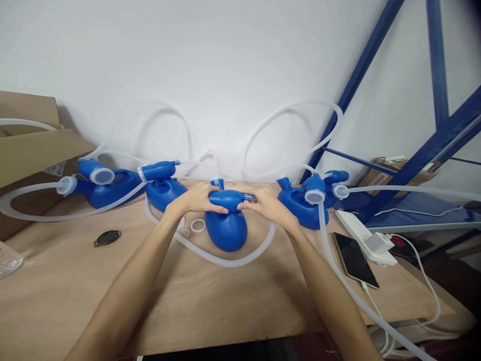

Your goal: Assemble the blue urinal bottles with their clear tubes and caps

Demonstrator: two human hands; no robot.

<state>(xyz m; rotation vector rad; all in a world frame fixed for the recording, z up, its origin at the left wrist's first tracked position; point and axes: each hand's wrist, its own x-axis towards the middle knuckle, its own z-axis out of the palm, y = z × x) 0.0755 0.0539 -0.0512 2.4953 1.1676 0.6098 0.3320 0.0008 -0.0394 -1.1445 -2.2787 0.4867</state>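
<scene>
In the head view, a blue urinal bottle (226,233) stands on the table in front of me. Just above it lies a blue funnel piece (225,199) with a narrow nozzle pointing right. My left hand (201,198) is wrapped round the wide end of the funnel, thumb in front. At the nozzle, the fingers of my right hand (265,203) pinch a small translucent connector (247,197); the exact fit is partly hidden by the fingers. A white ring (198,225) and a small clear plastic part (185,230) lie beside the bottle. A translucent hose (229,262) curves in front of it.
More blue bottles with hoses stand at left (116,188), centre left (165,193) and right (300,208). A cardboard box (37,150) is far left, a watch (107,237) nearer. At right are a phone (355,259), a power strip (361,233) and a blue metal rack (409,155).
</scene>
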